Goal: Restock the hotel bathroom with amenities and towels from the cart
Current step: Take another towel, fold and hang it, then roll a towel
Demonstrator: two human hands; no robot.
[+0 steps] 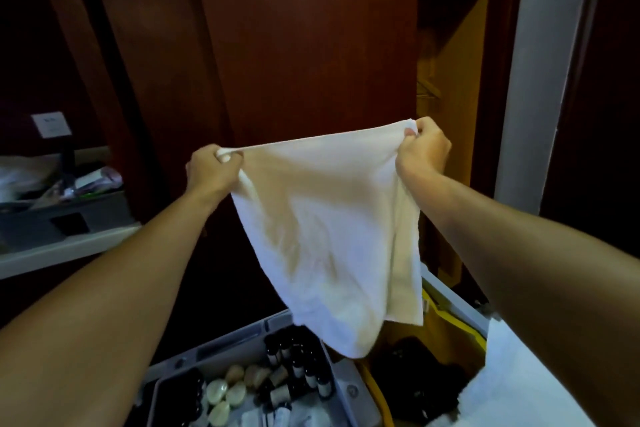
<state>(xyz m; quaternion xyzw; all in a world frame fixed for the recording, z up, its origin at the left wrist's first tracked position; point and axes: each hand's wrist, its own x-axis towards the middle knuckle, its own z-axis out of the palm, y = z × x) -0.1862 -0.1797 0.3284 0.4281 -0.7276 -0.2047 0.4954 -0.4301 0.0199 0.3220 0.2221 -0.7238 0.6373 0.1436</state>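
- Left hand (212,168) grip: fingers curled tight round the top-left corner of the white towel (332,229).
- Right hand (423,152) grip: pinching the top-right corner, thumb over the hem.
- Top edge pulled nearly taut between the two grips, right corner a bit higher; rest hanging free below, creased, lower end bunching to a rounded tip.
- Towel held in mid-air, touching nothing else visible.
- Handling guess: soft, limp, light; no slip risk, not fragile; corners the right hold for shaking out or folding.
- Below the grips: grey cart tray (341,380) with small dark bottles (301,362) and pale round soaps (216,392).
- Below right grip: white linen stack (519,378), yellow strap (374,388).
- Beyond grips: dark wooden door (304,45).
- Left of the left grip: cluttered shelf (69,243).
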